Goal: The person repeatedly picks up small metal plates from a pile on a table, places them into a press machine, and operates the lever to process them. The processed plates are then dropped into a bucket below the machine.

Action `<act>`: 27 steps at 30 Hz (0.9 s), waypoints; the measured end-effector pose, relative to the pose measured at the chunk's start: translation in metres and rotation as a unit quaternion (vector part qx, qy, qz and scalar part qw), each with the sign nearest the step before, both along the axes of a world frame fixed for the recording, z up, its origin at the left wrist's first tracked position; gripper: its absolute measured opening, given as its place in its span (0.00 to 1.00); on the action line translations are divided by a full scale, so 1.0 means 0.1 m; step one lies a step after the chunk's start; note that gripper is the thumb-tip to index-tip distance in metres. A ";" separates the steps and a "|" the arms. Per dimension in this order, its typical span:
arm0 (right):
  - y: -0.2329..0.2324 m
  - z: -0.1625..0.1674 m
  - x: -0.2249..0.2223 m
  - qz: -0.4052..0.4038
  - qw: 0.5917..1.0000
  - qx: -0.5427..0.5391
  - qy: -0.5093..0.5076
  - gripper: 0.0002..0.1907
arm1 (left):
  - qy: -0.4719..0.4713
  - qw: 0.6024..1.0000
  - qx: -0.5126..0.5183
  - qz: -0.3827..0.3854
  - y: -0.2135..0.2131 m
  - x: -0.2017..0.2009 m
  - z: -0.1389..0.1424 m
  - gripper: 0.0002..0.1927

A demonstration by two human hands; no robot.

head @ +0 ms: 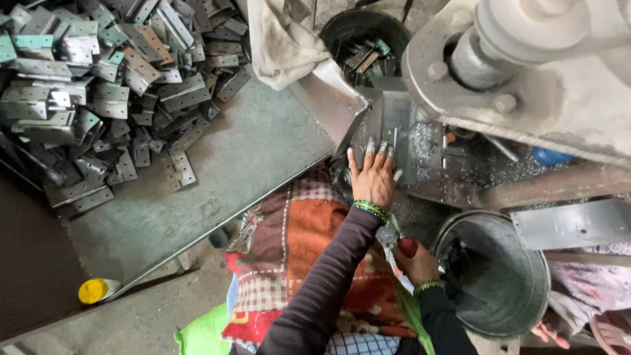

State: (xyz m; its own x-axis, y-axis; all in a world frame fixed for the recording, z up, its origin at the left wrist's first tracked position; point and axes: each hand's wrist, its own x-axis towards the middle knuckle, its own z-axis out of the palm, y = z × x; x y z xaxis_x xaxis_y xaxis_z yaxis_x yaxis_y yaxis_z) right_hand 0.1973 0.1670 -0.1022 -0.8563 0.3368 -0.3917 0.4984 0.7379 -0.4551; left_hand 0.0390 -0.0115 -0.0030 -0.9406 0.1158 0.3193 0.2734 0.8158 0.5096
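The left hand (373, 176) lies flat with fingers spread on a small metal plate (394, 135) at the machine's bed (427, 148), fingertips pressing it down. The right hand (415, 261) sits low beside a grey metal bucket (509, 279), curled around a red-handled tool (406, 246). A heap of metal hinges (98, 85) covers the steel sheet (217, 177) to the left.

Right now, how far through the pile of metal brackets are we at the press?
Done: a few pieces lie in the black tub behind the machine. In hand: the left hand presses a bracket flat on the press bed; the right hand grips a red-handled lever. Left: a large heap of brackets remains on the sheet table.
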 end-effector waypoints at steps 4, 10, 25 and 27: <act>0.06 0.28 -0.17 0.013 0.994 -0.088 -0.061 0.31 | 0.034 0.999 -0.003 0.010 0.01 -0.01 -0.08 0.21; 0.14 0.72 -0.23 0.038 0.991 0.097 -0.087 0.36 | 0.041 0.998 -0.039 0.029 0.14 -0.19 -0.11 0.24; 0.17 0.74 -0.22 0.069 0.994 0.018 -0.087 0.35 | 0.031 0.998 -0.048 0.021 0.07 -0.18 -0.06 0.25; 0.16 0.84 -0.25 0.080 0.977 0.157 -0.117 0.39 | 0.057 0.995 -0.065 0.039 0.12 -0.29 -0.06 0.25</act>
